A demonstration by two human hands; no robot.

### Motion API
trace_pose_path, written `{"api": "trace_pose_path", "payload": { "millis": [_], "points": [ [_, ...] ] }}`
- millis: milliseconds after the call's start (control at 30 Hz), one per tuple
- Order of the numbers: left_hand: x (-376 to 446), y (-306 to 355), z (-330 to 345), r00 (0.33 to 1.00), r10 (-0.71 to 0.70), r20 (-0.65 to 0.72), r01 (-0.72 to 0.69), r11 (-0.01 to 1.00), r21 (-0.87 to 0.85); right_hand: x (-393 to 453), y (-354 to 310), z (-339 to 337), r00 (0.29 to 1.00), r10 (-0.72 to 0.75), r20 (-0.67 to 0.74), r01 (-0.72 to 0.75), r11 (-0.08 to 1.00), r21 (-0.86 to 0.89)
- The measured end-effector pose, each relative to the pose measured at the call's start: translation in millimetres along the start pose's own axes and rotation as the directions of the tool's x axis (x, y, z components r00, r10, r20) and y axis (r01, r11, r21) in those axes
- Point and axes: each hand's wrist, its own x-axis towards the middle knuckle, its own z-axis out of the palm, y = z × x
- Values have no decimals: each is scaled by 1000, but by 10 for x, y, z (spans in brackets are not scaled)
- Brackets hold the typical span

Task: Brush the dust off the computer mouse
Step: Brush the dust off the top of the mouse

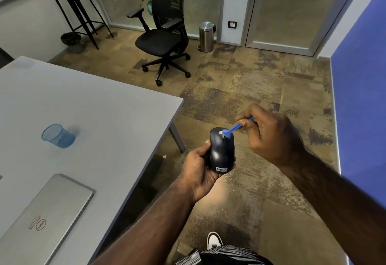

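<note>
— Where is the mouse?

— From my head camera, the black computer mouse (pixel 222 151) sits in my left hand (pixel 199 169), held over the floor just right of the tabletop (pixel 94 106). My fingers curl around its sides, and the end with the label points toward me.

— And your other hand?

— My right hand (pixel 269 134) pinches the handle of a small blue brush (pixel 235 128). Its pale bristles touch the far end of the mouse, near the wheel.

— What lies on the tabletop?

— A closed silver laptop (pixel 50 212) near me on the left, and farther off a blue mesh cup (pixel 58 135). A black office chair (pixel 165 35) stands far back on the floor.
</note>
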Motion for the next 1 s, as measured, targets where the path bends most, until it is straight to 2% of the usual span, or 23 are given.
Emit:
{"api": "trace_pose_path", "payload": {
  "millis": [67, 200, 367, 500, 667, 833, 1000],
  "points": [
    [-9, 1, 1, 1000, 3, -4, -3, 1000, 10, -6, -18, -1, 998, -33, 45, 33, 999, -3],
    [-31, -15, -5, 1000, -10, -11, 10, 1000, 14, 61, 19, -24, 998, 66, -11, -66, 998, -11],
    [-42, -5, 5, 1000, 3, -11, -3, 999, 32, 42, -37, -32, 994, 15, 105, -21, 998, 54],
    [-53, -20, -1, 1000, -4, -14, 4, 999, 37, 108, 12, -58, 997, 69, 39, -69, 998, -3],
    [-55, -1, -6, 1000, 16, -15, -15, 998, 60, 80, -75, -56, 989, 53, 141, -61, 997, 53],
    [-75, -27, 11, 1000, 12, 1, -12, 997, 74, 148, -72, -81, 988, 142, 54, -142, 990, -1],
    [-65, -28, 3, 1000, 19, -5, -19, 998, 59, 134, -144, -68, 981, 151, 123, -150, 989, -21]
  ]
}}
